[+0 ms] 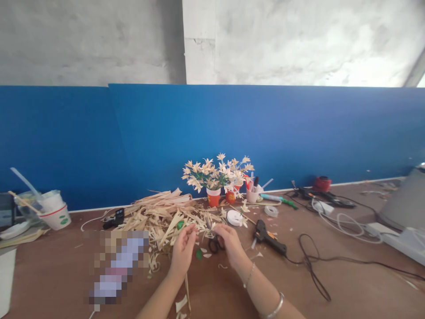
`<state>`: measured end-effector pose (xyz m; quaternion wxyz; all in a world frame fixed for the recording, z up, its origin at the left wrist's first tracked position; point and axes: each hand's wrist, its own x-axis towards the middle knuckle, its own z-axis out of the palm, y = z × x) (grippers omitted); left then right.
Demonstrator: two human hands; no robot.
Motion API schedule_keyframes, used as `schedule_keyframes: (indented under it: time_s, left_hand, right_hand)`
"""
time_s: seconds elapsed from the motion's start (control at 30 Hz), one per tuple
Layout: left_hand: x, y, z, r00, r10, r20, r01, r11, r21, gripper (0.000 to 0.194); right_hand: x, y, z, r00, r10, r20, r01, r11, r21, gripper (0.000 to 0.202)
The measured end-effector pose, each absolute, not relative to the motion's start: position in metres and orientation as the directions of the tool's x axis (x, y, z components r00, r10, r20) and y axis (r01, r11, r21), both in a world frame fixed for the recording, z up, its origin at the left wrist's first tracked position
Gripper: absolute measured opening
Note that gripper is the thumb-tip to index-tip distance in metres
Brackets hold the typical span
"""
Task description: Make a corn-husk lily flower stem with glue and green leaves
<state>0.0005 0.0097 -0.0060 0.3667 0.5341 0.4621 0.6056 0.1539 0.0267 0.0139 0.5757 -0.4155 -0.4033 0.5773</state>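
My left hand [183,249] is at the front edge of a heap of pale dried husk strips [166,212]. Its thumb and fingers are drawn together; whatever they pinch is too small to name. To its right, my right hand [231,244] is closed at the fingertips beside pale husk pieces, and I cannot make out what it holds. Black-handled scissors [215,246] lie between the hands, partly covered by the right one. Small green pieces [198,254] lie near the left fingers. Beyond the hands, pale husk flowers [207,170] stand in a red paper cup [213,198].
A black glue gun [270,239] lies right of my hands, its cord looping across the brown table [265,292]. White tape rolls [234,217] sit nearby. At left are a blurred-out object [119,270] and a white cup [57,216]. A blue partition [265,133] stands behind.
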Motion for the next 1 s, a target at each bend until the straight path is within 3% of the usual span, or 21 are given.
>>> schedule_keyframes:
  time_s: [0.2, 0.37, 0.43, 0.57, 0.63, 0.73, 0.87, 1.0]
  left_hand:
    - [-0.013, 0.016, -0.003, -0.493, 0.856, 0.159, -0.109, -0.242, 0.964, 0.043]
    - [-0.018, 0.018, -0.003, -0.608, 0.789, 0.091, -0.228, -0.283, 0.931, 0.046]
    - [-0.018, 0.018, -0.003, -0.627, 0.774, 0.089, -0.257, -0.314, 0.914, 0.046]
    - [-0.018, 0.019, -0.001, -0.648, 0.760, 0.044, -0.315, -0.321, 0.893, 0.043]
    - [-0.019, 0.019, 0.000, -0.641, 0.767, 0.018, -0.346, -0.310, 0.885, 0.044]
    - [-0.018, 0.019, 0.003, -0.545, 0.838, 0.029, -0.431, -0.310, 0.847, 0.049]
    - [-0.012, 0.014, 0.008, -0.273, 0.959, 0.071, -0.580, -0.223, 0.784, 0.058]
    - [-0.007, 0.009, 0.009, -0.076, 0.994, 0.081, -0.591, -0.111, 0.799, 0.061]
  right_hand:
    - [0.162, 0.034, 0.013, 0.011, 1.000, -0.028, -0.492, -0.019, -0.870, 0.015]
    - [0.167, 0.033, 0.022, -0.040, 0.999, -0.021, -0.631, -0.042, -0.775, 0.012]
    - [0.171, 0.031, 0.027, -0.116, 0.993, -0.011, -0.720, -0.092, -0.688, 0.011]
    - [0.184, 0.027, 0.034, -0.362, 0.929, 0.074, -0.867, -0.306, -0.394, 0.008]
    - [0.188, 0.026, 0.036, -0.399, 0.911, 0.107, -0.874, -0.342, -0.346, 0.004]
    - [0.189, 0.025, 0.037, -0.393, 0.911, 0.123, -0.862, -0.318, -0.394, 0.006]
    - [0.179, 0.025, 0.034, -0.353, 0.929, 0.109, -0.722, -0.196, -0.663, 0.009]
    - [0.167, 0.022, 0.029, -0.359, 0.927, 0.106, -0.488, -0.089, -0.868, 0.017]
